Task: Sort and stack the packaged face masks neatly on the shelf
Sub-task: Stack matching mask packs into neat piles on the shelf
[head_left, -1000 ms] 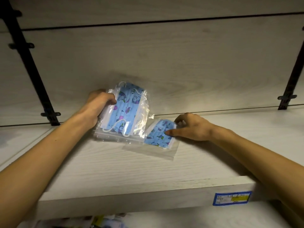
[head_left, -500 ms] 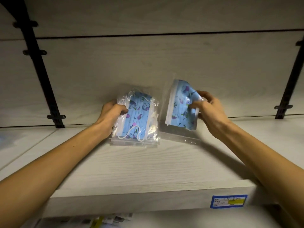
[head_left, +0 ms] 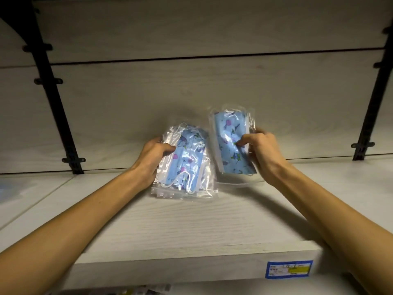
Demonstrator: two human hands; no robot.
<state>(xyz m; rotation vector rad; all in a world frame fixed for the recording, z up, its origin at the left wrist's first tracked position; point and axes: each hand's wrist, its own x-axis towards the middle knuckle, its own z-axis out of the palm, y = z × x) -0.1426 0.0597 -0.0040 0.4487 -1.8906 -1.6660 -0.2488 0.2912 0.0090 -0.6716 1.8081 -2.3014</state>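
Observation:
Two clear plastic packs of blue patterned face masks stand upright near the back of the pale wooden shelf (head_left: 191, 226). My left hand (head_left: 152, 158) grips the left mask pack (head_left: 187, 165) by its left edge; the pack's bottom rests on the shelf. My right hand (head_left: 260, 150) pinches the right mask pack (head_left: 230, 143) at its right side, thumb on the front. That pack is a little higher and tilted, close beside the left one; whether they touch is unclear.
Black metal shelf brackets stand at the left (head_left: 55, 99) and right (head_left: 374, 92) against the pale back wall. A blue and yellow price label (head_left: 289, 269) sits on the shelf's front edge. Some packaged goods (head_left: 131, 291) show on the level below.
My right hand lifted the right pack off the shelf from lying flat and stood it upright beside the left pack. The left pack was set more upright and shifted slightly right.

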